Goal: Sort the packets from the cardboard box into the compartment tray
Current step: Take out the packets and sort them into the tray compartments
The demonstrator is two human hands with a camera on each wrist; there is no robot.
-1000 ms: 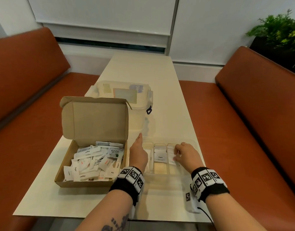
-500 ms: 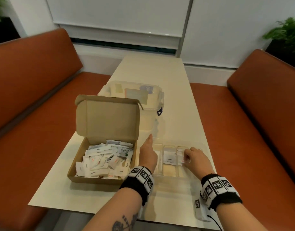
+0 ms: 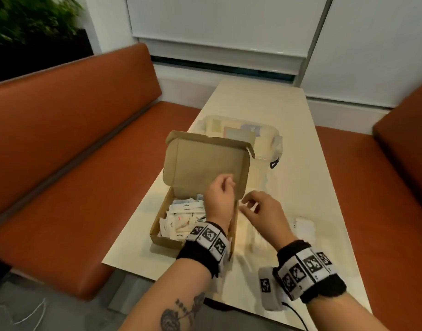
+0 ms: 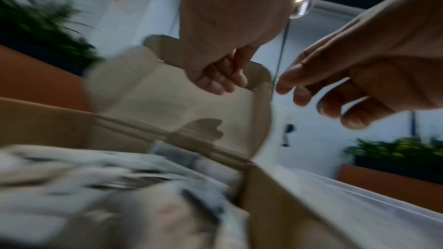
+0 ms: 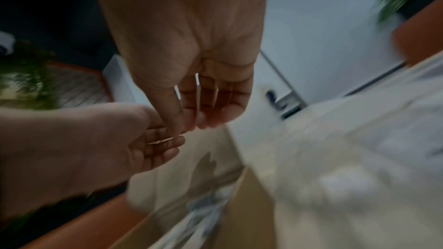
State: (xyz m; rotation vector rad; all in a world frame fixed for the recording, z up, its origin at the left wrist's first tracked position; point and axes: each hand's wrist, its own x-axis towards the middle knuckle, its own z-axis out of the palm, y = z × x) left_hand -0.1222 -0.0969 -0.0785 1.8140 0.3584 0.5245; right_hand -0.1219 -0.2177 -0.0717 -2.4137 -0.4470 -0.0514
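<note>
The open cardboard box [image 3: 171, 237] sits on the table's left side with its lid upright, and several white packets [image 3: 181, 218] lie in it. They show as a blurred heap in the left wrist view [image 4: 107, 186]. My left hand [image 3: 223, 187] hovers over the box's right half, fingers loosely curled, holding nothing [image 4: 220, 80]. My right hand [image 3: 250, 206] hangs just right of the box above the clear compartment tray [image 3: 253, 237], fingers relaxed and empty [image 5: 199, 118]. A few white packets [image 3: 303, 225] lie in the tray's right part. Much of the tray is blurred or hidden by my right arm.
A clear lidded plastic container [image 3: 260, 139] stands behind the box. The cream table [image 3: 288, 111] runs away between two orange benches [image 3: 74, 139]. A dark planter [image 3: 33, 32] stands behind the left bench. A tagged white device [image 3: 267, 290] hangs at my right wrist near the table's front edge.
My left hand left the tray's left edge and now hovers over the box. My right hand rose off the tray's compartments and moved left toward the box. The head view swung left.
</note>
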